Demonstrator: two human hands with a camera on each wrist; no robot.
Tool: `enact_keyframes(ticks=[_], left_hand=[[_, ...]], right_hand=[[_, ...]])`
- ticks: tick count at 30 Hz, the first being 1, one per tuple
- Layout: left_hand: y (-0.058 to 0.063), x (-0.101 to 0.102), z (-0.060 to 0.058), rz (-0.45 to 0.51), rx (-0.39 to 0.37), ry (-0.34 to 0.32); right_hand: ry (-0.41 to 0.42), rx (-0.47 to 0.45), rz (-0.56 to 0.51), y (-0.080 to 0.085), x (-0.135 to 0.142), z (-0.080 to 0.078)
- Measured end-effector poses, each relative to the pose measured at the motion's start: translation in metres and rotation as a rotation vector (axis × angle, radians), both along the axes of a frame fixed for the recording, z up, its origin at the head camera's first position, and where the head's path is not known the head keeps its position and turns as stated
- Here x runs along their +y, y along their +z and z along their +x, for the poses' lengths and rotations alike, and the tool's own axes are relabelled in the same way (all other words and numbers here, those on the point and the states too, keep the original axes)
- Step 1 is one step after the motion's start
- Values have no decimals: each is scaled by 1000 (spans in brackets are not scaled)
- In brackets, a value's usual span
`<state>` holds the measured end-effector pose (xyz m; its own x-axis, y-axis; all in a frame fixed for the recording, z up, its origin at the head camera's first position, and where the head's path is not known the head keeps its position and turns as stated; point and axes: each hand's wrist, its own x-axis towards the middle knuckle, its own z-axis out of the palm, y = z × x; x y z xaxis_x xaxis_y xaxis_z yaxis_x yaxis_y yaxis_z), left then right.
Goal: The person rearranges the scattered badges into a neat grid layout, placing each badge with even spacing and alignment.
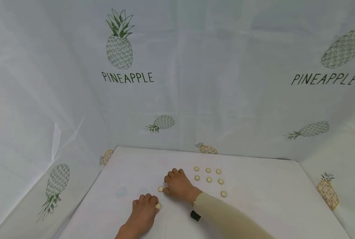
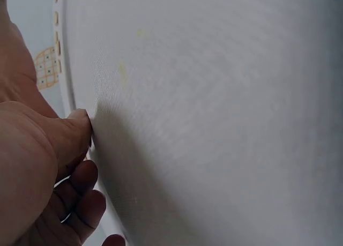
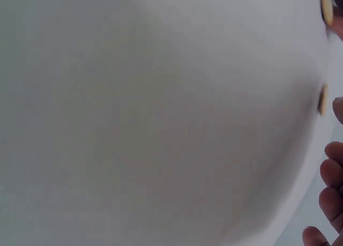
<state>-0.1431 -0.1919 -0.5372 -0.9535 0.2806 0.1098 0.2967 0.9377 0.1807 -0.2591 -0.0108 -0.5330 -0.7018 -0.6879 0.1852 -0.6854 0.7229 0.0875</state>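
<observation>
A pale round button (image 1: 158, 206) lies at the thumb side of my left hand (image 1: 143, 212), whose thumb and index finger pinch it by the edge. In the left wrist view the left thumb (image 2: 75, 131) bends toward the fingers, and the button is hidden there. My right hand (image 1: 177, 186) hovers low over the table, fingers loosely bent. Just left of its thumb sits another pale button (image 1: 160, 189). In the right wrist view a small gap shows between that button (image 3: 323, 99) and the right fingertips (image 3: 333, 173).
Several matching buttons lie right of my right hand: a back row (image 1: 208, 170), a second row (image 1: 209, 179) and a single button (image 1: 223, 194) nearer me. A small black object (image 1: 195, 215) shows beside the right forearm. Pineapple-printed cloth (image 1: 210, 83) surrounds the white table (image 1: 261, 199).
</observation>
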Motion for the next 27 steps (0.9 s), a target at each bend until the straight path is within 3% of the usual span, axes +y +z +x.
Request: enact_keyframes(ticks=[9, 27], left_hand=[[-4, -2, 1, 17, 30, -13], [-6, -1, -2, 46, 11, 6]], right_hand=[[-4, -47, 15, -11, -23, 3], [24, -82, -28, -6, -13, 2]])
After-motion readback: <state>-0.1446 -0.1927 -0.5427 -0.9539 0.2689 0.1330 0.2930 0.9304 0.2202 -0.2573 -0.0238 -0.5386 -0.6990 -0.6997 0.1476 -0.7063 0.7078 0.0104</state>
